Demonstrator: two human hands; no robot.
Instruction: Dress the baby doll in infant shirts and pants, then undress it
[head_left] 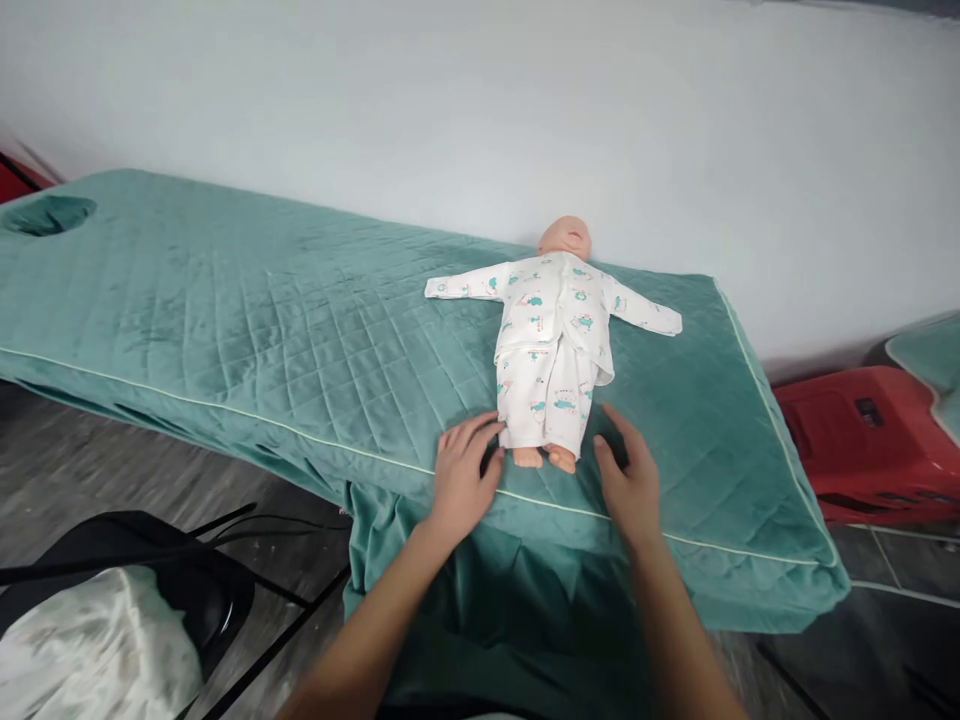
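Observation:
On its back on the green padded bed lies a baby doll [568, 236], head toward the wall and feet toward me. It wears a white printed top [555, 305] with both sleeves spread out and matching trousers [534, 400]. Bare doll feet [529, 457] show below the cuffs. My left hand [466, 470] rests beside the left trouser leg, fingertips at its cuff, fingers apart. On the other side my right hand [628, 470] lies near the right cuff with thumb and fingers spread, a small gap from the cloth. Neither hand holds anything.
The quilted bed cover [315, 330] stretches left to a face hole [52, 214]. A white wall [337, 110] runs behind it. At the right stands a red plastic chair [870, 430]. Lower left, a black chair [217, 580] carries white cloth [105, 640].

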